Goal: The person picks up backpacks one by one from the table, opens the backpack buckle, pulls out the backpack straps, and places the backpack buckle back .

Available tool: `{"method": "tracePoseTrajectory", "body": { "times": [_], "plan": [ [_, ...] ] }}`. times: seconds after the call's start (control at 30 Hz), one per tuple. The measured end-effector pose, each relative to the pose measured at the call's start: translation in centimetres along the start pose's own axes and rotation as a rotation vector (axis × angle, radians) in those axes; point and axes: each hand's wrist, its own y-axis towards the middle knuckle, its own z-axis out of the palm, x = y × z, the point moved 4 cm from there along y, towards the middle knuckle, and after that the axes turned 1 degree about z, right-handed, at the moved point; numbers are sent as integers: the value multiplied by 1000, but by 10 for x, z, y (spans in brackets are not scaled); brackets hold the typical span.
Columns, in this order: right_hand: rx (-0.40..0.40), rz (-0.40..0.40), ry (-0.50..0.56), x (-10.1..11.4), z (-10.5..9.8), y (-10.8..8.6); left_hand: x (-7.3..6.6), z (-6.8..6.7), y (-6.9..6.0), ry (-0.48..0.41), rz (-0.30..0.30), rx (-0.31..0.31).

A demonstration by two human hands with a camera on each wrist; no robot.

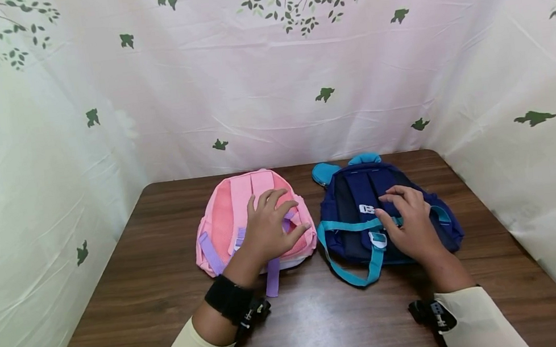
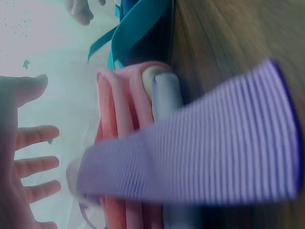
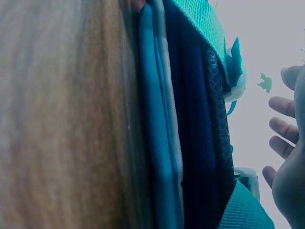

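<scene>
Two small backpacks lie strap side up on the table. The pink backpack, with purple webbing straps, is on the left. To its right is the navy backpack, with teal straps and white buckles. My left hand hovers over the pink backpack, fingers spread and holding nothing. Above the navy backpack is my right hand, its fingers loosely bent around no object. In the left wrist view a purple strap crosses close to the camera. The right wrist view shows the navy backpack's side and my fingers apart from it.
The brown wooden table has its far edge just behind both backpacks. A pale curtain printed with leaves and birds surrounds it on the back and sides. A small teal pouch lies at the navy backpack's upper left corner.
</scene>
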Motion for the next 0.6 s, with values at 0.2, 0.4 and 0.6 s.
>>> {"method": "tracePoseTrajectory", "body": {
  "times": [0.2,0.4,0.6],
  "plan": [
    [-7,-5,15,2,0,1,12,-7,-8,15,-33,0],
    [1,-28,28,6,3,1,23,-14,-15,49,-68,5],
    [8,-37,31,10,4,4,31,-21,-20,48,-86,-18]
  ]
}}
